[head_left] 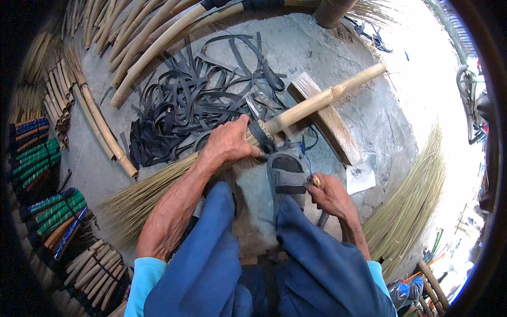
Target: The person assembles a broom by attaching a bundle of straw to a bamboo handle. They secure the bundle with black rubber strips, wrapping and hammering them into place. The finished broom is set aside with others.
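Observation:
A broom point(169, 182) lies slantwise before me, its straw toward the lower left and its bamboo handle point(327, 98) toward the upper right. My left hand point(230, 140) is closed around the straw just below the neck. Beside its fingers, a black rubber strip point(259, 133) wraps the neck where straw meets bamboo. My right hand point(331, 195) is closed on a small tool with a wooden-looking handle point(317, 181); its thin end points up toward the broom neck and is too blurred to name. Under the neck, a sandalled foot point(289, 171) rests on the ground.
A wooden block point(330, 124) lies under the bamboo handle. Tangled black rubber strips point(182, 100) cover the ground beyond my left hand. Curved bamboo poles point(153, 53) lie at the upper left, bundled handles point(97, 272) at the lower left. Loose straw point(409, 211) lies at the right.

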Tool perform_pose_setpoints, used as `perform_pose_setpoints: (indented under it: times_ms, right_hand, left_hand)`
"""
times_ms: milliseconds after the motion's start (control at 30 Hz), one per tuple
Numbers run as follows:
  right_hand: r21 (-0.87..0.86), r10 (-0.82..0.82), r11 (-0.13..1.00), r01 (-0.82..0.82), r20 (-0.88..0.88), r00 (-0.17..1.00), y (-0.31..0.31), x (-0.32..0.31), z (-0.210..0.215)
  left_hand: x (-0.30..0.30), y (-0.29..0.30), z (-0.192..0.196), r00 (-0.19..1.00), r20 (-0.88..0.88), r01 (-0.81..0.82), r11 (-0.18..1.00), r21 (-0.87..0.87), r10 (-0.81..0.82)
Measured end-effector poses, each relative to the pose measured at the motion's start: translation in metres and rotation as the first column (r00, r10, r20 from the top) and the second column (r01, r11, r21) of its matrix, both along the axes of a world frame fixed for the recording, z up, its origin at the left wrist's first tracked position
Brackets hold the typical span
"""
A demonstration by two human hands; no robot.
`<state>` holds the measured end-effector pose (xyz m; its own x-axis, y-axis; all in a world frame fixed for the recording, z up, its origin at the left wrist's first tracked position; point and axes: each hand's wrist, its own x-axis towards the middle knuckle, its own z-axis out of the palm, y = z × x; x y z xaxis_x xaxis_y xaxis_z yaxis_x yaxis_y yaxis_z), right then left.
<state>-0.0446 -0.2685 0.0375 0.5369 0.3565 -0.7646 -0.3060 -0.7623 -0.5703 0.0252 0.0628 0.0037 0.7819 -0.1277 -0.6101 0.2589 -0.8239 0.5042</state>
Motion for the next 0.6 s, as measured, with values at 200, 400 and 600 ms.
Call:
perform_pose_setpoints:
  times_ms: [200, 400, 600]
  right_hand:
    - [-0.008, 0.109, 0.994, -0.109, 0.107, 0.988, -0.009, 0.004, 0.0]
    - [0.003, -0.024, 1.0, 0.024, 0.026, 0.999, -0.008, 0.007, 0.004]
    - [-0.14, -0.05, 0.987, 0.075, 0.171, 0.984, -0.005, 0.017, 0.015]
  left_hand:
    - [-0.027, -0.026, 0.01, 0.892, 0.441, -0.006, 0.973, 0.232, -0.099]
    - [-0.001, -0.007, 0.009, 0.999, -0.052, 0.002, 1.0, 0.018, -0.002]
    - [-0.022, -0.016, 0.017, 0.973, 0.211, -0.108, 0.993, 0.055, 0.094]
